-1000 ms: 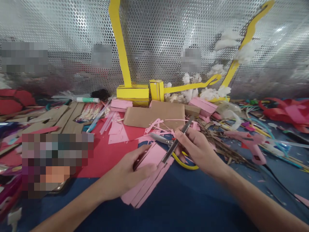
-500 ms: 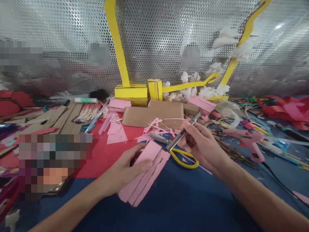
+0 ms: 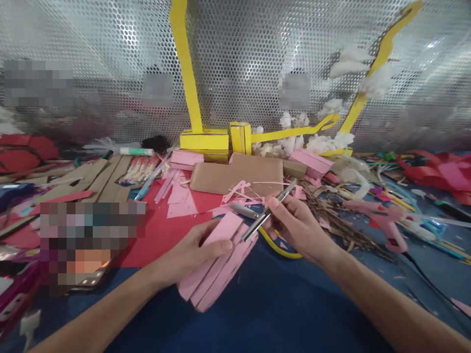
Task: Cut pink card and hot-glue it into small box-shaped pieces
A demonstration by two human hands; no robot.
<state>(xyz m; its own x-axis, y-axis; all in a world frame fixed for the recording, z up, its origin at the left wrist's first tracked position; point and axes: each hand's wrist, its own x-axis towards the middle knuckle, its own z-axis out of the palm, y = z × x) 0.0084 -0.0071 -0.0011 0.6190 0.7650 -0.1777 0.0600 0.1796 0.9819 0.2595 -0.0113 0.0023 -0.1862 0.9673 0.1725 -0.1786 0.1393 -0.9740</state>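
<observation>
My left hand (image 3: pixel 200 252) is closed round a pink paper-covered box (image 3: pixel 211 282), with the thumb over its top and the fingers behind. Lengthwise grooves or seams run along the box, which is held tilted above the table. In my right hand (image 3: pixel 300 223) a slim metal utility knife (image 3: pixel 255 224) is pinched between thumb and fingers. One end of the knife points up and away; the other lies over the box's far right corner, and whether it touches is unclear. Just behind are scissors (image 3: pixel 246 211) with yellow handles, partly hidden by my right hand and the knife.
Red paper (image 3: pixel 147 240) lies left on the blue table (image 3: pixel 257 314), with pink offcuts (image 3: pixel 182 201) on it. A brown cardboard piece (image 3: pixel 239 174) stands behind. To the right is a pink glue gun (image 3: pixel 386 220) with a black cord. Yellow paper shapes (image 3: pixel 204 139) stand by the perforated metal wall.
My right hand has moved slightly left and down, bringing the knife's near end over the box's corner. The left hand keeps its hold on the box. The view has shifted a little.
</observation>
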